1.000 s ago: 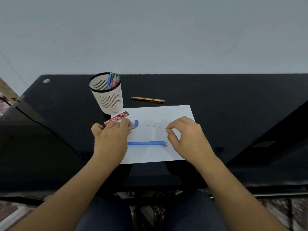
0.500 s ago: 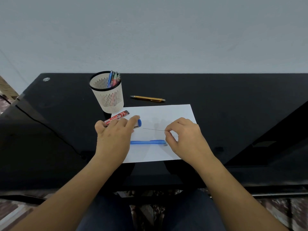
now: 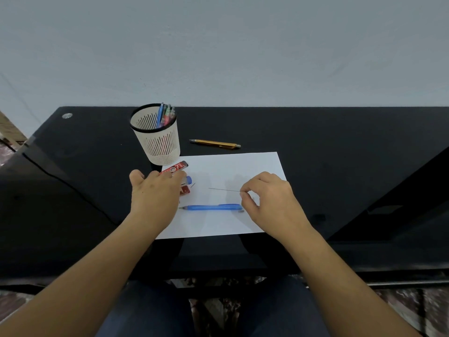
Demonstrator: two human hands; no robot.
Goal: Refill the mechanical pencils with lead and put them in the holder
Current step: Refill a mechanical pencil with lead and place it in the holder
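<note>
The right hand (image 3: 269,199) pinches a thin lead (image 3: 224,189) over the white paper (image 3: 243,166) at the worktop's (image 3: 340,142) front edge. The left hand (image 3: 155,194) lies outstretched, seemingly just resting on the red lead case (image 3: 175,167). The blue pencil (image 3: 211,207) lies on the paper, and the holder (image 3: 158,142) stands at the paper's far-left corner.

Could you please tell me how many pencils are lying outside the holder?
2: the blue pencil lies on the white paper, the yellow pencil on the black desk beyond it, right of the holder. The left hand may hide something more.
</note>
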